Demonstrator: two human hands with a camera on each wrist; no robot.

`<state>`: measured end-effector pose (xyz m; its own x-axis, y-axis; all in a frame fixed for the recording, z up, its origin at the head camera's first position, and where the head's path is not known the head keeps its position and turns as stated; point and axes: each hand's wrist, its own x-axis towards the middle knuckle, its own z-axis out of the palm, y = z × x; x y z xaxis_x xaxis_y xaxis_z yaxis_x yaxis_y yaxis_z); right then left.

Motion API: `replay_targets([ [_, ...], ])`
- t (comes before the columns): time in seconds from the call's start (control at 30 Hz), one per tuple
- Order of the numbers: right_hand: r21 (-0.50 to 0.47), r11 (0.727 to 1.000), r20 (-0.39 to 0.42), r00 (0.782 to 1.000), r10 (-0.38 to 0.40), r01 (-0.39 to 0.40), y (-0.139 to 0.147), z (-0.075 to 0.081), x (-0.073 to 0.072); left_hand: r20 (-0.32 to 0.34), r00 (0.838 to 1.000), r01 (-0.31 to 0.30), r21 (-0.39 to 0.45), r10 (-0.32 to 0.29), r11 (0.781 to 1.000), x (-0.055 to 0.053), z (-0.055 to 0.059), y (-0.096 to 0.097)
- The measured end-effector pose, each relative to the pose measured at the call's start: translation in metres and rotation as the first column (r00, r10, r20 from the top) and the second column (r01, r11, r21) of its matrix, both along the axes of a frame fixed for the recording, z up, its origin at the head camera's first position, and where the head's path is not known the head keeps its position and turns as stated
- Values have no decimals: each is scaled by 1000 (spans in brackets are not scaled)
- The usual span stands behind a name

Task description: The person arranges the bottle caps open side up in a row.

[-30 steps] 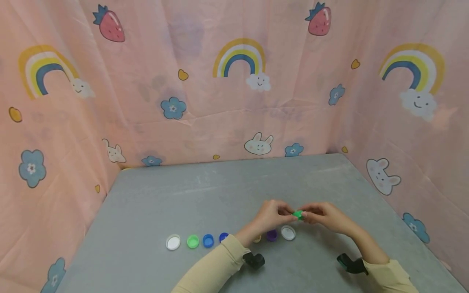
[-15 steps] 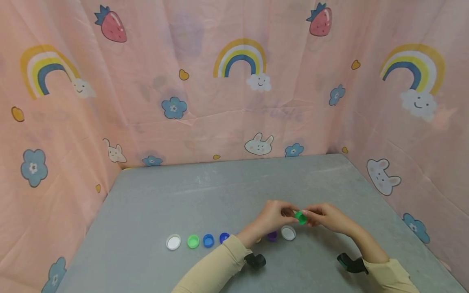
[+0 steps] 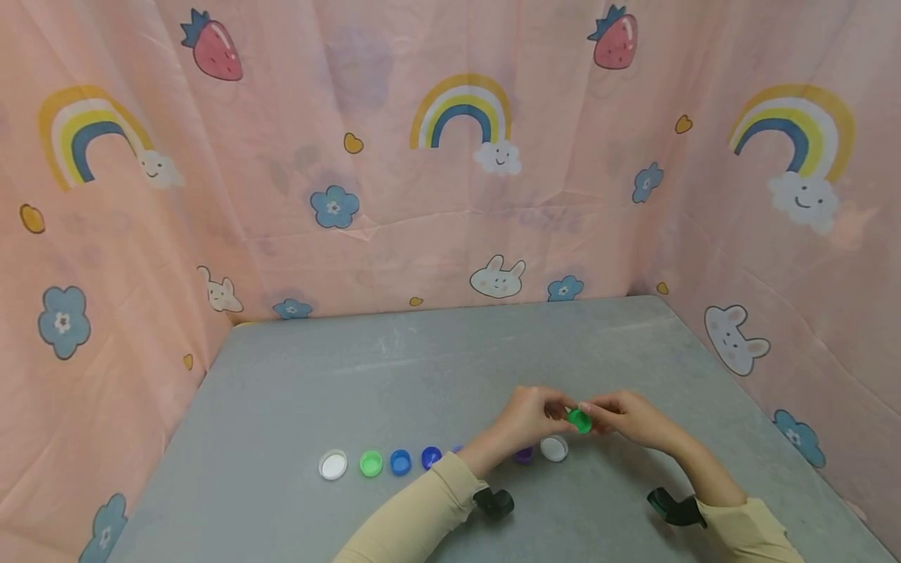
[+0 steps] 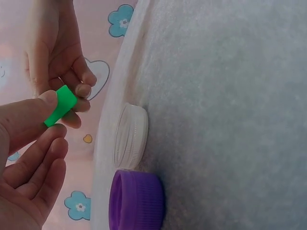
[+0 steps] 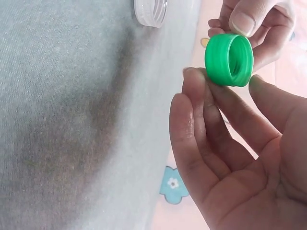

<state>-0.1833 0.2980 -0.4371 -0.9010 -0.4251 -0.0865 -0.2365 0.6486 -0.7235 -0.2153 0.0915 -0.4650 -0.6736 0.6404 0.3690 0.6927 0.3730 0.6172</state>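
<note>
A green bottle cap point(image 3: 580, 421) is held above the table by both hands, its open, threaded side showing in the right wrist view. My left hand point(image 3: 531, 414) pinches it, the thumb on its edge in the left wrist view. My right hand point(image 3: 626, 416) holds the other side between thumb and fingertips; its remaining fingers point(image 5: 184, 129) extend past the cap. Beneath the hands lie a purple cap point(image 4: 138, 201) with a ribbed side and a white cap point(image 4: 132, 136). In the head view the left hand and forearm partly cover the purple one.
The caps form a row on the grey table point(image 3: 394, 367): a white cap point(image 3: 333, 465), a light green cap point(image 3: 371, 464), a blue cap point(image 3: 400, 463) and a darker blue cap point(image 3: 432, 457). The left forearm hides part of the row. A patterned pink curtain point(image 3: 281, 234) surrounds the table.
The green cap has been turned between the fingers, so its opening now faces the head camera. My left hand has shifted slightly right; the right hand has barely moved.
</note>
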Motion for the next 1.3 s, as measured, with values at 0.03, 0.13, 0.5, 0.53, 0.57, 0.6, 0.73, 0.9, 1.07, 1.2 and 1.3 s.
replay_targets([
  [0.03, 1, 1000, -1, 1000, -4, 4, 0, 0, 0, 12, 1000, -2, 2, 2, 1000, 0, 0, 0],
  [0.13, -12, 1000, 12, 1000, -12, 12, -1, 1, 1, 54, 999, -8, 13, 7, 1000, 0, 0, 0],
  [0.5, -146, 989, 104, 994, 22, -6, -1, 4, 2, 183, 983, -27, 71, 13, 997, -5, -6, -1],
  [0.53, -144, 990, 102, 994, 26, -11, -1, 4, 2, 190, 982, -27, 71, 13, 997, -6, -6, -1],
  [0.57, -141, 990, 99, 995, 30, -15, -1, 4, 2, 197, 980, -27, 71, 12, 997, -6, -6, -1],
  [0.6, -139, 990, 97, 995, 33, -19, 0, 4, 2, 200, 980, -27, 68, 13, 997, -6, -6, -1],
  [0.73, -132, 991, 91, 995, 43, -30, 2, 1, 1, 201, 979, -24, 58, 12, 998, -6, -7, -1],
  [0.9, -127, 991, 60, 997, 53, -45, 3, -2, 0, 186, 982, -27, 53, 17, 998, -5, -7, 0],
  [1.07, -107, 993, 9, 999, 50, -49, 4, -3, 0, 197, 980, -34, 42, 25, 999, -3, -8, 3],
  [1.2, -100, 993, -23, 998, 59, -61, 6, -5, 0, 221, 975, -42, 21, 37, 999, -3, -11, 6],
  [1.3, -105, 991, -20, 997, 76, -78, 9, -7, 0, 237, 971, -41, 2, 39, 999, -3, -13, 9],
])
